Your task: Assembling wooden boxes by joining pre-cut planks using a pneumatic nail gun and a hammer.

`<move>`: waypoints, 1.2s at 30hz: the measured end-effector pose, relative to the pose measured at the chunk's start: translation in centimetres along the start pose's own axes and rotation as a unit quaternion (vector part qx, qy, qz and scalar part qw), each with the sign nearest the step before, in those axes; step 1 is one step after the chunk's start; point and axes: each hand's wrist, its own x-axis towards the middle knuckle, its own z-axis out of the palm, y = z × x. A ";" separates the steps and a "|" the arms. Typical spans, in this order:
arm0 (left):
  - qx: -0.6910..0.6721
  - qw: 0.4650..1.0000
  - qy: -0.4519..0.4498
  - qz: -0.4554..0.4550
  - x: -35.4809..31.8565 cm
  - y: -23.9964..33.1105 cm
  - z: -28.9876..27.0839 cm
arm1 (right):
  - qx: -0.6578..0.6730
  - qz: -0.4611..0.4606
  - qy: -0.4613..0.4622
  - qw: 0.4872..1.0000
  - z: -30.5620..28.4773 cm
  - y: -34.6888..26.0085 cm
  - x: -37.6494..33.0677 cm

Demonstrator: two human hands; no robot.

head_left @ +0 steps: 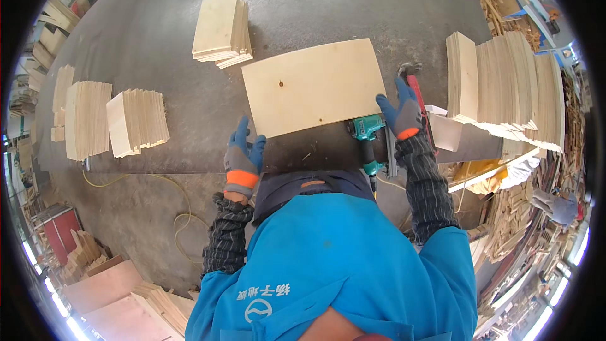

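A pale wooden board (315, 85) with two dark knots lies flat on the dark worktable in front of me. My left hand (243, 156), in a blue and grey glove with an orange band, is beside its near left corner, fingers apart and holding nothing. My right hand (403, 112), gloved alike, is at the near right corner, fingers spread; I cannot tell whether its thumb touches the board. A green nail gun (368, 131) lies between my right hand and the board's near edge. Just beyond that hand is a hammer (415, 85) with a red handle, partly hidden by it.
A small stack of boards (218, 25) stands beyond the large board. More stacks (88, 120) are at the left, and a long row of boards (505, 82) stands at the right. A yellow hose (188, 205) trails over the floor. Scrap wood (514, 221) is piled at the right.
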 end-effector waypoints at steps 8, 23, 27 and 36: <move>-0.011 0.989 -0.005 0.150 0.8 -1.8 3.4 | 0.040 -0.107 -0.036 0.993 1.8 2.7 -2.8; 0.060 0.963 -0.004 0.262 7.6 0.1 4.3 | -0.045 -0.072 0.030 0.996 2.2 5.1 -3.3; 0.004 0.969 -0.037 0.245 7.4 0.5 3.7 | -0.063 -0.073 0.015 0.995 2.8 4.6 -3.8; 0.059 0.955 -0.021 0.289 7.8 0.8 3.3 | 0.113 0.012 0.116 0.987 3.8 4.2 -5.1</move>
